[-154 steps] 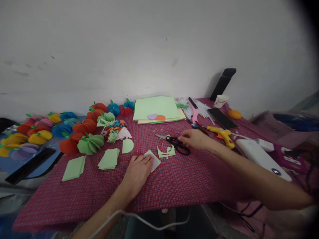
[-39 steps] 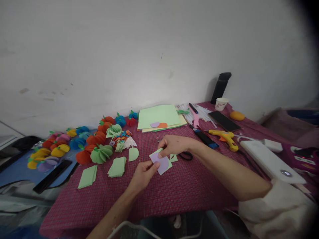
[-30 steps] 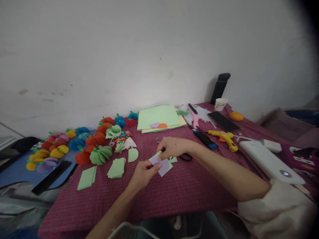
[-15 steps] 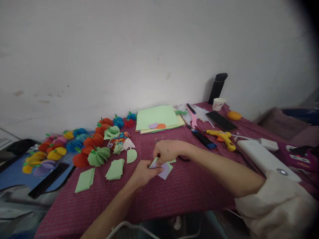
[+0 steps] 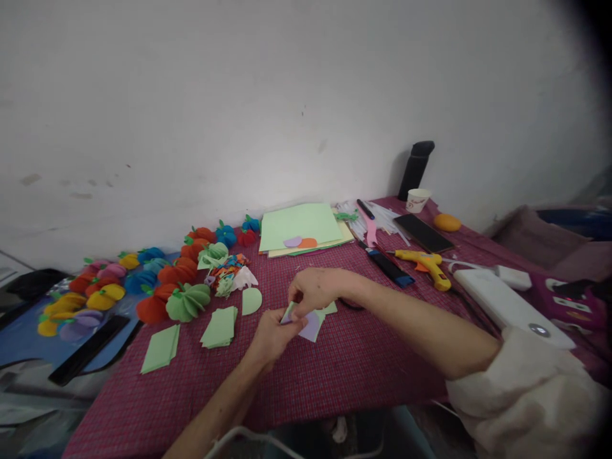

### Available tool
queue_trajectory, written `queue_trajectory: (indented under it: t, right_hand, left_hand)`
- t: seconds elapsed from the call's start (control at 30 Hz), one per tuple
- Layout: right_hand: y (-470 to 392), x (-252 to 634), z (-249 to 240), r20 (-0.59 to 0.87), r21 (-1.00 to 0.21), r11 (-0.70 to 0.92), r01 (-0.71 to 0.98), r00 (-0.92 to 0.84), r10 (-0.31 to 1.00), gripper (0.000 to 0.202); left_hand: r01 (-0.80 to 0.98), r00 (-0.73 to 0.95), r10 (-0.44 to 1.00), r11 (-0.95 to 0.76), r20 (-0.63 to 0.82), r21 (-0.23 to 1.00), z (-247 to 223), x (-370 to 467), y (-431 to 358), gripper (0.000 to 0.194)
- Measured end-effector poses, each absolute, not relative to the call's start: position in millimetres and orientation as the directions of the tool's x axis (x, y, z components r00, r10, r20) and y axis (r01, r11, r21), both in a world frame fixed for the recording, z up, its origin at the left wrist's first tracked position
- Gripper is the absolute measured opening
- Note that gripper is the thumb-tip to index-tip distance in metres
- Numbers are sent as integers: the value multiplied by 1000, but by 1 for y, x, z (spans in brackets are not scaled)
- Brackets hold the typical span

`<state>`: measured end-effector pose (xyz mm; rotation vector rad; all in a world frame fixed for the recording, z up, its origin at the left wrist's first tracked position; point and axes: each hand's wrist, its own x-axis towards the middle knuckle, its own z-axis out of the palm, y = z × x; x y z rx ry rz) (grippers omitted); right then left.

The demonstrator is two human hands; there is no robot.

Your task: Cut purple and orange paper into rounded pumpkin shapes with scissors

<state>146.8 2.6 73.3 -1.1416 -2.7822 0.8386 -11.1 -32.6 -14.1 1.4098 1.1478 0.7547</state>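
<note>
My left hand (image 5: 275,333) pinches the left edge of a small stack of green and purple paper (image 5: 312,325), held just over the checked red tablecloth (image 5: 354,370). Bent over the same paper from the right, my right hand (image 5: 310,292) presses finger and thumb on its upper left part. Green paper shows beneath the purple sheet. To the left lie a green half-round piece (image 5: 251,301), a pile of green cards (image 5: 220,327) and another green pile (image 5: 160,349).
Colourful paper pumpkins (image 5: 179,273) and paper scraps (image 5: 232,274) fill the left. Large green sheets (image 5: 301,226) lie behind. On the right are a yellow glue gun (image 5: 428,264), phone (image 5: 423,232), paper cup (image 5: 417,200), black bottle (image 5: 415,171) and white device (image 5: 511,306).
Both hands and the paper have shifted slightly left and up in the view. The grip on the paper is kept.
</note>
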Motion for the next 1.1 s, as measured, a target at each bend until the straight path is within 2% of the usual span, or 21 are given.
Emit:
queue_trajectory:
  t: [0.1, 0.17, 0.23, 0.3, 0.4, 0.5, 0.8, 1.1]
  right_hand:
    - [4, 157, 72, -47, -697, 446, 561, -656, 753, 40]
    - [2, 163, 65, 26, -827, 308, 471, -514, 857, 42]
    - [-2, 164, 53, 26, -922, 167, 348, -376, 926, 38]
    - [-7, 161, 39, -13, -967, 67, 246, -311, 950, 36]
    - [-16, 151, 25, -72, -987, -28, 156, -287, 955, 32]
    - [-19, 140, 20, -80, -992, -52, 112, -262, 962, 27]
    - [-13, 135, 17, -2, -992, 30, 126, -252, 968, 22]
    - [-7, 136, 16, -1, -983, 50, 176, -280, 960, 23]
  left_hand:
    - [74, 200, 970, 122, -135, 990, -9, -13, -31, 25]
    - [-69, 109, 983, 156, -148, 985, -6, -14, -30, 27]
    - [-196, 55, 987, 162, -154, 967, -3, -14, -29, 28]
    - [-285, 27, 991, 135, -133, 949, -3, -13, -28, 29]
    - [-343, -2, 996, 86, -93, 935, -3, -9, -27, 28]
    - [-361, -21, 998, 47, -59, 931, -3, -6, -26, 27]
    - [-369, -66, 998, -18, -7, 929, -6, -4, -25, 22]
    - [-361, -79, 997, -31, 2, 932, -10, -2, -23, 26]
